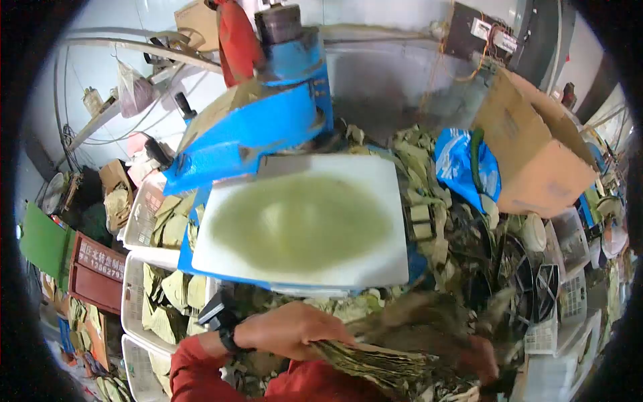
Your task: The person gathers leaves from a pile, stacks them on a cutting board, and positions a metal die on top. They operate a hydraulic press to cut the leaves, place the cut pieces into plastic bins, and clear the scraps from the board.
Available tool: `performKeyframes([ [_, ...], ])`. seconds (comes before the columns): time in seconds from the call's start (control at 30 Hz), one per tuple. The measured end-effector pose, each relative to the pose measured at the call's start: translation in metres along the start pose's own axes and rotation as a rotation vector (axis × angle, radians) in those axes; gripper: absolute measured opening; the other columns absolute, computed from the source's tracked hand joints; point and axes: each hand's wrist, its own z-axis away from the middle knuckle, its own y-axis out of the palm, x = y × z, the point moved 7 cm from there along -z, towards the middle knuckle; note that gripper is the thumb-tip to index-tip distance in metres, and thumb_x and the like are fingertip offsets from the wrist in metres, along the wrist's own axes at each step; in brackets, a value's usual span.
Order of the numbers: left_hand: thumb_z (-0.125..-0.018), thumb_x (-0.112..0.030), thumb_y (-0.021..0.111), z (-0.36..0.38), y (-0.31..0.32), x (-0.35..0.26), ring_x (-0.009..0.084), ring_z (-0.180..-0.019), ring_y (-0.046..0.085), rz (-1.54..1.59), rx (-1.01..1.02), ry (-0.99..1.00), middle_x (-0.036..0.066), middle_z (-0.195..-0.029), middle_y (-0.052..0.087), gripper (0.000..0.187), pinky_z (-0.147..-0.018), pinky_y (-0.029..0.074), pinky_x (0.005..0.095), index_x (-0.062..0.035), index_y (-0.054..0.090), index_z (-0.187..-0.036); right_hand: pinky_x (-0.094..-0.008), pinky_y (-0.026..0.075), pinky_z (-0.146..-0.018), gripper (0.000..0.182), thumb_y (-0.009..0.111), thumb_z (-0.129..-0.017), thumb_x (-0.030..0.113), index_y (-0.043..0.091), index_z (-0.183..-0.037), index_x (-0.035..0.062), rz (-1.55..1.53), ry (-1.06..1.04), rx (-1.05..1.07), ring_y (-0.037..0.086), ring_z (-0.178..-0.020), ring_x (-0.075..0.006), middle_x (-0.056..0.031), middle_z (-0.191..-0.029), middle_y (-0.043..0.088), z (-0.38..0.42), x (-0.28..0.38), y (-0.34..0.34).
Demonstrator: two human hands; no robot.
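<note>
My left hand (291, 329), with a dark watch on its wrist, is closed on a thick stack of greenish-brown leaf-like sheets (375, 362) at the bottom centre. To the right, my right hand (479, 358) is smeared by motion near the far end of the stack, and its fingers cannot be made out. Beyond both hands lies a white board (395, 258) with a large green stain, under a blue machine (268, 127). Loose scraps (375, 301) lie between the board and my hands.
White baskets (134, 305) holding similar sheets stand at the left. At the right are a cardboard box (536, 151), a blue plastic bag (452, 164), heaped scraps (439, 248) and a black fan-like grille (519, 275). A red sign (97, 271) is at far left.
</note>
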Motion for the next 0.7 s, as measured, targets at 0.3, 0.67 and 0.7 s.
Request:
performKeyframes([
  [0.3, -0.067, -0.008, 0.062, -0.005, 0.086, 0.006, 0.0317, -0.092, 0.059, 0.083, -0.101, 0.041, 0.009, -0.103, 0.061, 0.046, -0.077, 0.05, 0.0395, -0.0108, 0.057, -0.113, -0.0383, 0.043, -0.085, 0.037, 0.059, -0.069, 0.015, 0.06, -0.103, 0.001, 0.058, 0.377, -0.535, 0.055, -0.099, -0.0309, -0.0154, -0.107, 0.058, 0.068, -0.24, -0.046],
  [0.67, -0.065, -0.022, 0.069, 0.099, 0.054, 0.051, 0.0299, -0.083, 0.062, -0.464, -0.348, -0.582, 0.009, -0.099, 0.063, 0.045, -0.064, 0.052, 0.0402, -0.0126, 0.058, -0.108, -0.0368, 0.04, -0.095, 0.075, 0.075, -0.068, 0.028, 0.042, -0.13, 0.0024, 0.025, -1.351, 0.264, 0.051, -0.114, -0.0318, -0.021, -0.12, 0.054, 0.063, 0.365, 0.033],
  [0.7, -0.064, -0.021, 0.069, 0.116, 0.043, 0.05, 0.0297, -0.082, 0.062, -0.516, -0.387, -0.638, 0.008, -0.098, 0.063, 0.045, -0.063, 0.051, 0.0402, -0.0135, 0.059, -0.107, -0.0358, 0.042, -0.092, 0.071, 0.074, -0.069, 0.026, 0.044, -0.128, 0.0008, 0.132, -1.268, 0.336, 0.054, -0.11, -0.0317, -0.0216, -0.116, 0.056, 0.057, 0.384, 0.055],
])
